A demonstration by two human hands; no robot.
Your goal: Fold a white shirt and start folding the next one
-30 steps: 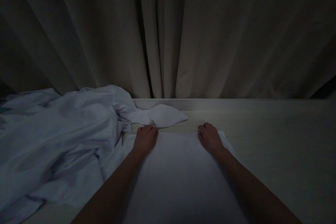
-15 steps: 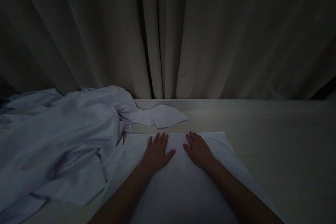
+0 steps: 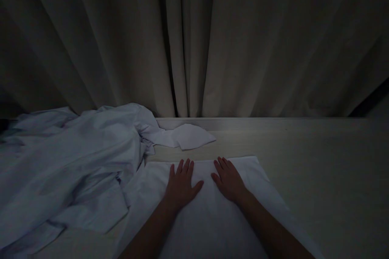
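Observation:
A white folded cloth (image 3: 209,222) lies flat on the pale table (image 3: 319,170) right in front of me. My left hand (image 3: 181,184) rests palm down on it, fingers spread, close to its far edge. Beside it my right hand (image 3: 228,179) also presses flat on the cloth, fingers apart. The two hands are a short gap from each other near the cloth's middle. Neither hand grips anything.
A rumpled heap of white fabric (image 3: 67,162) covers the left part of the table, one corner (image 3: 188,136) reaching out past the folded cloth. Heavy beige curtains (image 3: 194,40) hang right behind the table's far edge. The scene is dim.
A second ago my hands were curled at the cloth's far corners. They have come inward to the middle and now lie flat with fingers spread. The view has tilted slightly.

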